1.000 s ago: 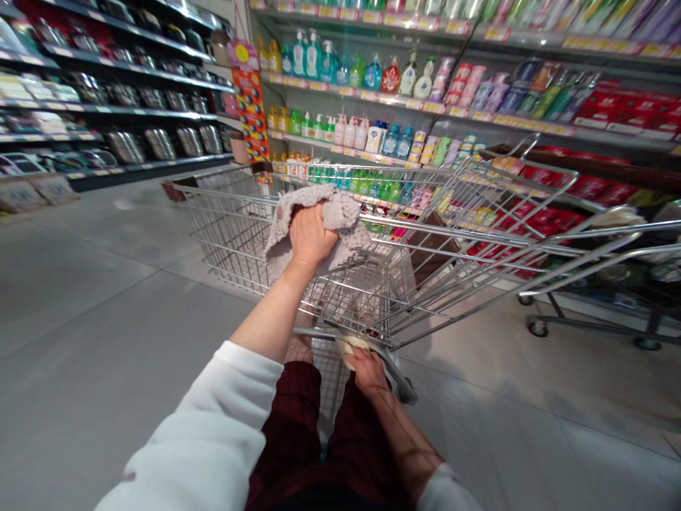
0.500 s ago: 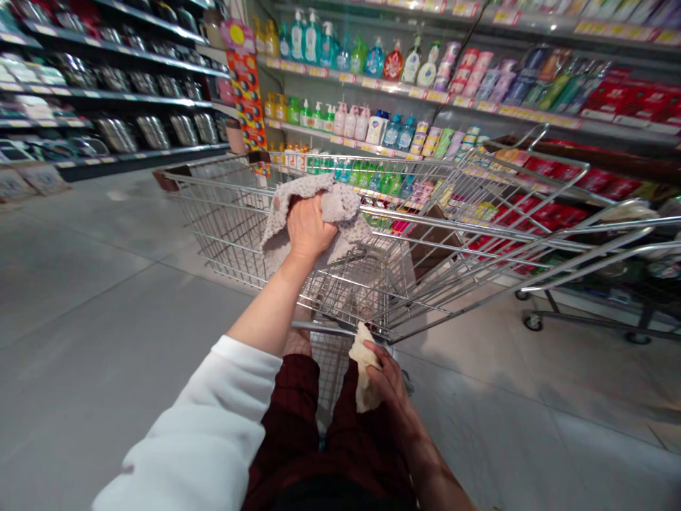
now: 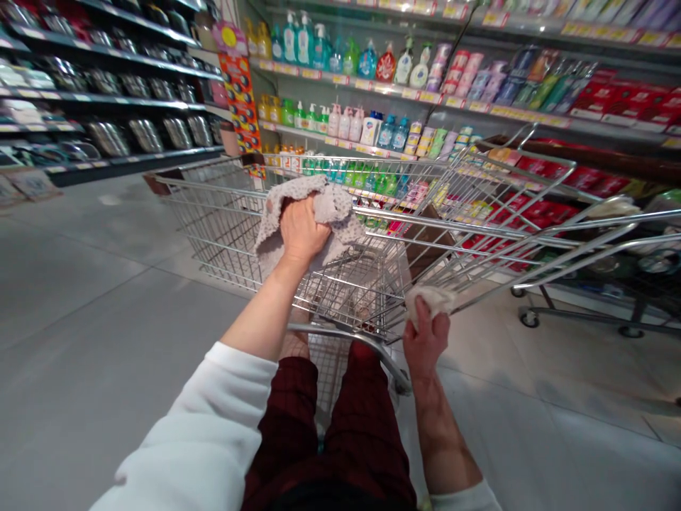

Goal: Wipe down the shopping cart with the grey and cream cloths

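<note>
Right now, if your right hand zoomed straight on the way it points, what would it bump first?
Probably the cart's metal bars, just past the pale cloth in my right hand; how close is unclear.

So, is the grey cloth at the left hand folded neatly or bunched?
Bunched: the grey cloth lies in uneven folds over the cart's rail, around the left hand.

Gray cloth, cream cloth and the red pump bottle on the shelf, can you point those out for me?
Gray cloth [image 3: 339, 206]: head view, on its bunched upper right part.
Cream cloth [image 3: 437, 298]: head view, on its upper middle.
Red pump bottle [image 3: 386, 67]: head view, on its body.
</note>
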The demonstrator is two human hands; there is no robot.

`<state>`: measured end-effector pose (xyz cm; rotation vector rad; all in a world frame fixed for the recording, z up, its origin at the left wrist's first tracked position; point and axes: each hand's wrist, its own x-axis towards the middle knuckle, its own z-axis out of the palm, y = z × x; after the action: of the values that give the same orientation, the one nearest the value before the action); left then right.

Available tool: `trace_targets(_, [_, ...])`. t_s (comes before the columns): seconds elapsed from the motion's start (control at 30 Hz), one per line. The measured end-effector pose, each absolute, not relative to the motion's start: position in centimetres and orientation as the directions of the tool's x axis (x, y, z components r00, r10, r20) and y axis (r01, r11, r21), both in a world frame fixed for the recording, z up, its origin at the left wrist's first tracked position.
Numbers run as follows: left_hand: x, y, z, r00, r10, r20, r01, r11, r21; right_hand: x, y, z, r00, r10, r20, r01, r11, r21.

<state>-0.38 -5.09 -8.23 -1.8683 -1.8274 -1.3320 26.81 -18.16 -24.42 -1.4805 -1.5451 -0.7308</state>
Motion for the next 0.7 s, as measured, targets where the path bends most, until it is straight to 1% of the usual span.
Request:
trace_targets(0.07, [-0.3, -5.3, -8.1, -0.189, 0.690, 0.698, 0.885, -0.188, 0.426, 26.2, -18.1, -28.0, 0.002, 0.578, 0.816, 0.979, 0.166, -0.121])
trace_targets(0.17, [-0.2, -5.4, -8.0, -0.197, 0.702, 0.685, 0.883, -0.176, 0.434, 25.1, -18.8, -33.0, -0.063, 0.708, 0.703, 0.952, 0.254, -0.170])
trace_targets(0.23, [-0.2, -5.5, -8.0, -0.204, 0.711, 0.673, 0.882, -0.165, 0.441, 24.5, -19.3, -35.3, -0.095, 0.746, 0.659, 0.934, 0.296, -0.201])
trace_targets(0.33, [-0.3, -5.4, -8.1, -0.200, 0.709, 0.677, 0.889, -0.159, 0.430, 24.0, -19.6, -36.7, -0.125, 0.759, 0.640, 0.914, 0.339, -0.224])
trace_targets(0.47, [-0.3, -5.5, -8.1, -0.198, 0.715, 0.670, 0.910, -0.118, 0.396, 24.1, -19.5, -35.2, -0.111, 0.760, 0.641, 0.888, 0.366, -0.280])
trace_targets(0.57, [-0.5, -5.5, -8.1, -0.210, 0.729, 0.652, 0.918, -0.082, 0.387, 24.7, -19.4, -31.6, -0.061, 0.730, 0.680, 0.877, 0.364, -0.312])
trace_targets(0.63, [-0.7, -5.5, -8.2, -0.212, 0.730, 0.649, 0.917, -0.081, 0.391, 25.3, -19.6, -28.1, 0.012, 0.670, 0.742, 0.876, 0.351, -0.331])
trace_targets(0.7, [-1.0, -5.3, -8.3, -0.215, 0.729, 0.649, 0.915, -0.082, 0.395, 26.0, -19.7, -23.9, 0.106, 0.552, 0.827, 0.881, 0.334, -0.336])
